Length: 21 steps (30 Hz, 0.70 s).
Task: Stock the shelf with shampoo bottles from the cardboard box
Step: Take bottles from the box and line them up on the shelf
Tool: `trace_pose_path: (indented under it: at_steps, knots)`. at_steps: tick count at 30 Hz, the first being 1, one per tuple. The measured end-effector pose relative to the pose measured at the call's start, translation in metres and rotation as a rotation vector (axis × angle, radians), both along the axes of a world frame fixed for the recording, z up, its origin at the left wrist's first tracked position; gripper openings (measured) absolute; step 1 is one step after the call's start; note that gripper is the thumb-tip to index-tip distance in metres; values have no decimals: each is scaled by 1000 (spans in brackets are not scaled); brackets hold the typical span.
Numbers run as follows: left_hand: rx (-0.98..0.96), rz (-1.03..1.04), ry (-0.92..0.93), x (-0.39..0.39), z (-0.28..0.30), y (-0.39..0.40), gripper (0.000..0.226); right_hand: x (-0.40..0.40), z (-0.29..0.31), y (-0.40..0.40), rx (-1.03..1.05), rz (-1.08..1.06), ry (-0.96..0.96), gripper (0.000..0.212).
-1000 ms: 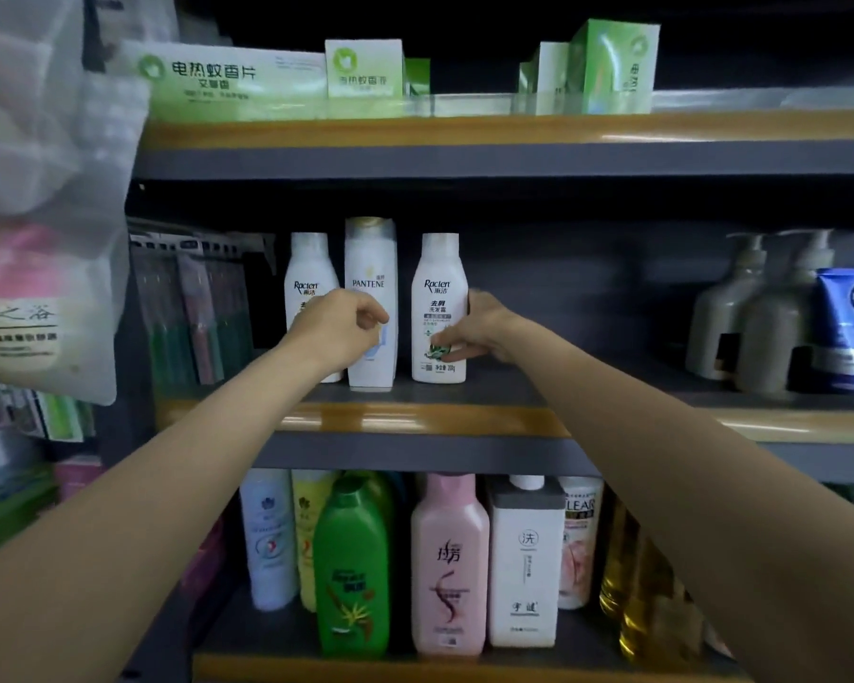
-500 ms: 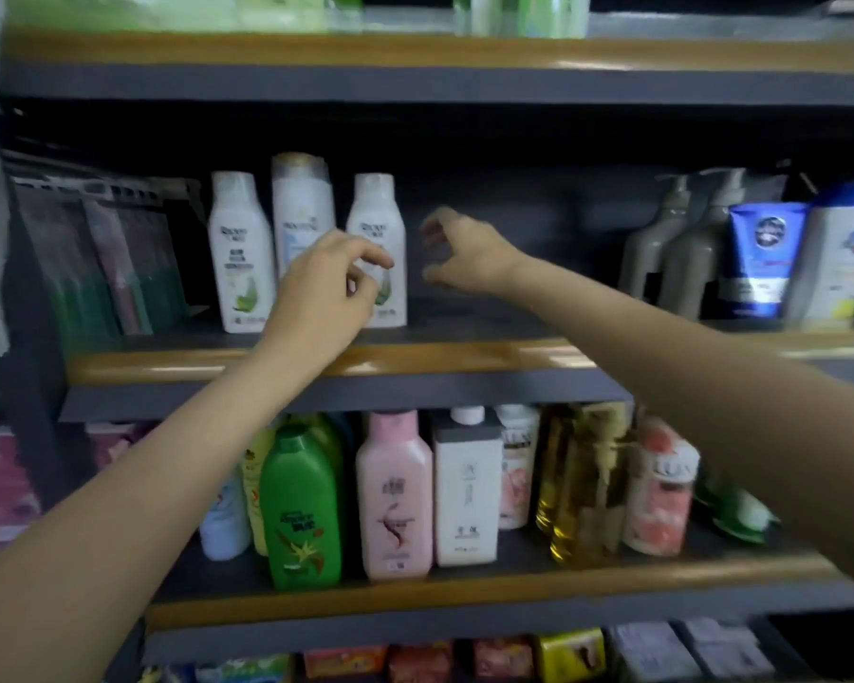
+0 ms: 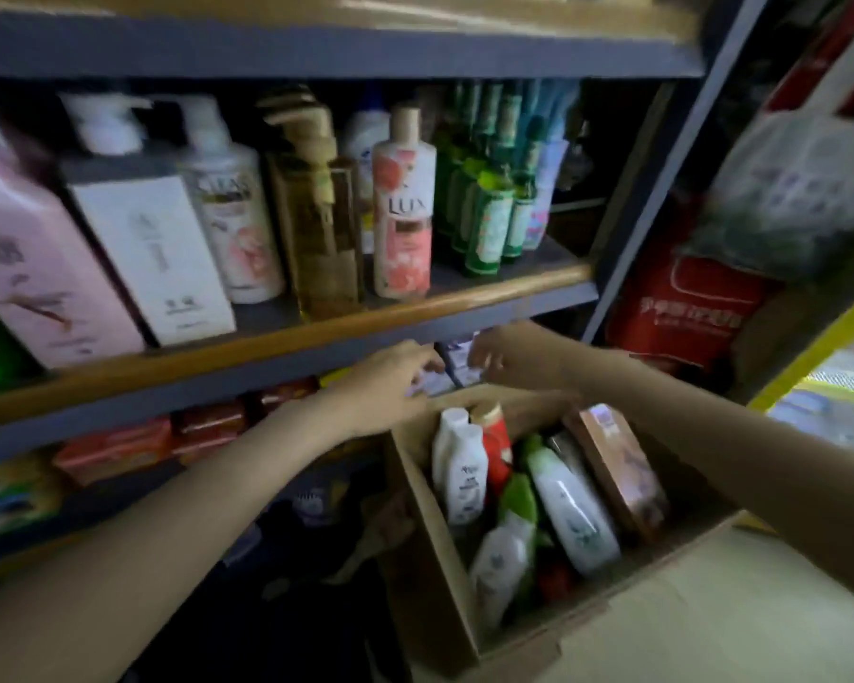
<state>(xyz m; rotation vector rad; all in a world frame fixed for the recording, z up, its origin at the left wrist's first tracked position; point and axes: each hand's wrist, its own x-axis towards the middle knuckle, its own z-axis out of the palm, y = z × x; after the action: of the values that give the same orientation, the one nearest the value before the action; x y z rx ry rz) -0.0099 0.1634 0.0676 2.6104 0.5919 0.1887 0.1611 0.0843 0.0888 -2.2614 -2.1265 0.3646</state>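
Note:
An open cardboard box stands at the lower right, below the shelf. Several bottles lie in it: white shampoo bottles, a larger white bottle, green ones and a brown carton. My left hand and my right hand hover just above the box's far edge, in front of the shelf rail. Both hold nothing and their fingers are loosely spread. The frame is blurred by motion.
The shelf above carries pump bottles, a pink bottle, a Lux bottle and green bottles. Red soap packs line the shelf below. Bags hang at the right.
The view has dropped from the upper shelf to the box. My right hand let go of the white bottle on the shelf. Both hands moved down towards the box.

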Motion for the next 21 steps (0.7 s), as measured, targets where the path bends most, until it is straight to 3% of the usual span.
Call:
trace_pose_path:
  at_steps: [4,11,17,21]
  knots:
    - [-42,21,171,10,-34,-10,34,35,-83,-12,-250,-43,48,46]
    - [-115,162,166,2,-54,4,30,30,-144,-5,-270,6,65,67]
    - [-173,162,211,0,-70,-7,30,19,-169,-10,-314,102,-59,48]
    - [-207,127,223,3,-65,-8,35,25,-126,0,-325,76,27,45]
